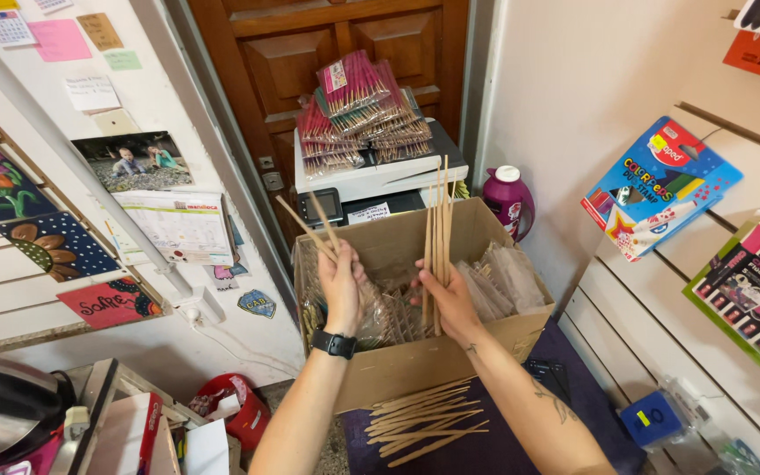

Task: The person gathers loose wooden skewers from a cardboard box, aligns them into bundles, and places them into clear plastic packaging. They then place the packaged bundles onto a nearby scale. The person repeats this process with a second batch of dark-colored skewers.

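My left hand (341, 283), with a black watch on the wrist, holds two thin tan sticks (310, 224) that point up and to the left. My right hand (450, 303) grips a bundle of several long tan sticks (439, 224) held upright. Both hands are over an open cardboard box (437, 361) filled with clear plastic packets of sticks (503, 281). In front of the box, a loose pile of the same sticks (424, 422) lies on a dark purple surface (503, 444).
Behind the box a white printer (371, 180) carries stacked pink packs of sticks (358, 110), in front of a wooden door. A purple bottle (507, 202) stands at the right. Stationery packs (657, 189) hang on the right wall. A red bin (239, 409) is on the floor at the left.
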